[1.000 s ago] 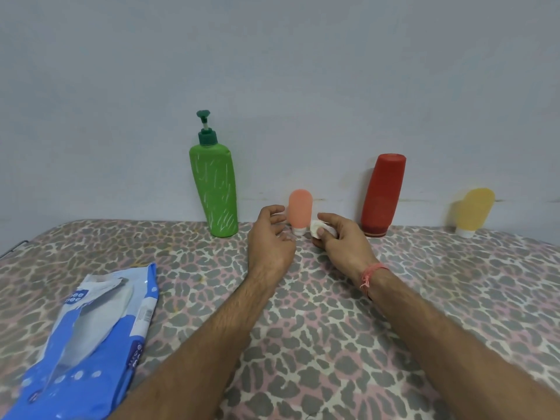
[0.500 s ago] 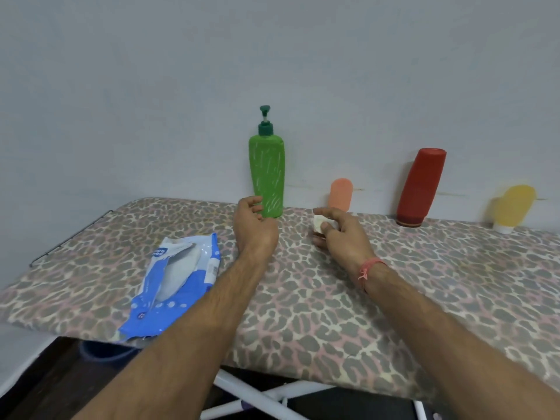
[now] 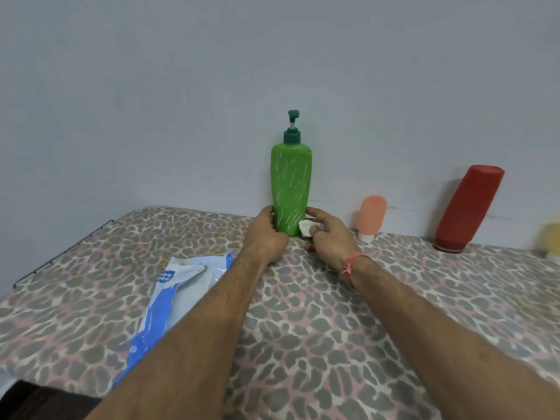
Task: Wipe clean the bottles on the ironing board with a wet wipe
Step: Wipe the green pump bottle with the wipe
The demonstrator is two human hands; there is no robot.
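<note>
Against the plain grey wall [image 3: 151,86] stands an ironing board [image 3: 333,313] in a leopard-print cover, with four bottles lined up along its far edge. A moment ago both hands were down by the small peach bottle [image 3: 371,215]; now they have moved over to the tall green pump bottle [image 3: 291,192], which stands upright near the wall. The left hand [image 3: 266,237] curls round the bottle's lower left side, thumb and fingers closing on it as if to steady it. The right hand [image 3: 328,237] pinches a small folded wet wipe [image 3: 305,228] between fingertips and thumb and holds it against the bottle's lower right edge.

That shift suggests the peach bottle is finished with and the green one is next; wiping looks about to start at its base. The red bottle [image 3: 468,207] leans against the wall further right, and a yellow bottle [image 3: 551,241] shows blurred at the frame's edge. Both sit well apart from the hands. An opened blue wipes packet [image 3: 169,298] lies to the left, partly under the left forearm.
</note>
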